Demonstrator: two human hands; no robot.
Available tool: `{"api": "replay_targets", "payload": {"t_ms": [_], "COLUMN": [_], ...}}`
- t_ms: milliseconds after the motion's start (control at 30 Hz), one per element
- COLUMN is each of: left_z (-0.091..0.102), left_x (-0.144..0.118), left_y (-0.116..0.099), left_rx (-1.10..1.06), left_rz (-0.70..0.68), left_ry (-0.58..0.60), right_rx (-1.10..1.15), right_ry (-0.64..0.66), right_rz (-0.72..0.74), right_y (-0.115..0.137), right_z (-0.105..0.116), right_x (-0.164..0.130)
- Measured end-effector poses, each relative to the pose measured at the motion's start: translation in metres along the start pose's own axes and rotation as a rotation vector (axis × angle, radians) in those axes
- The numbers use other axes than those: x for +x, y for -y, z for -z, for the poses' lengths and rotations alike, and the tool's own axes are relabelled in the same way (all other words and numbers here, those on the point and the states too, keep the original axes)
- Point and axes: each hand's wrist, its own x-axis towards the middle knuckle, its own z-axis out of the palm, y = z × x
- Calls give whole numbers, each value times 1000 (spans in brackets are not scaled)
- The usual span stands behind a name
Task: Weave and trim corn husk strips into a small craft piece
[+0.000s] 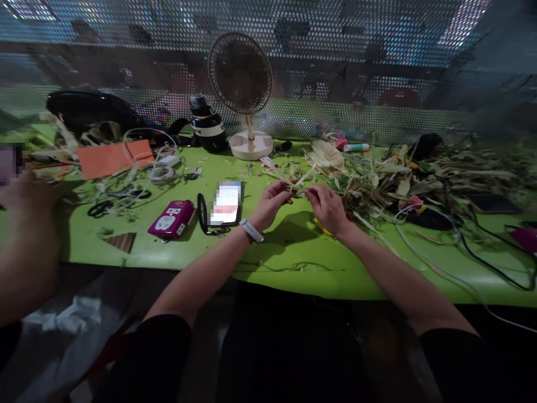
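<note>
Fingers of the left hand [273, 201] and right hand [326, 206] are pinching pale dried leaf strips [293, 183] (thin, crossing) just above the green worktop [293, 263], near a phone [226, 204].

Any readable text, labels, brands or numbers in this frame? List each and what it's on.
None legible.
Phone screen: pixelated, unreadable.
Magenta device: white markings too small to read.
Black-and-white bottle: no print can be made out.
Desk fan: no visible brand.
Both hands hold plain dried leaf strips.
</note>
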Motion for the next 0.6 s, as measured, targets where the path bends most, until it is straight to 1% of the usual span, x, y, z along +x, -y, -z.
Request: {"api": "replay_targets", "payload": {"t_ms": [167, 300, 367, 433, 500, 600], "left_z": [-1, 0, 0, 1, 1, 0], "left_x": [1, 1, 2, 2, 3, 3], "left_y": [-1, -3, -3, -3, -1, 1], "left_rx": [33, 31, 0, -16, -11, -8], "left_rz": [2, 11, 32, 55, 56, 18], "left_ry": [16, -40, -70, -79, -73, -72], "right_rx": [30, 93, 52, -35, -123, -236], "right_ry": [-41, -36, -65, -99, -105, -52], "right_rz": [-64, -110, -123, -94, -22, 66], "right_y": [2, 6, 7, 7, 5, 4], "right_z": [-2, -1, 0, -1, -2, -3], "right_x": [1, 2, 2, 2, 3, 3]}}
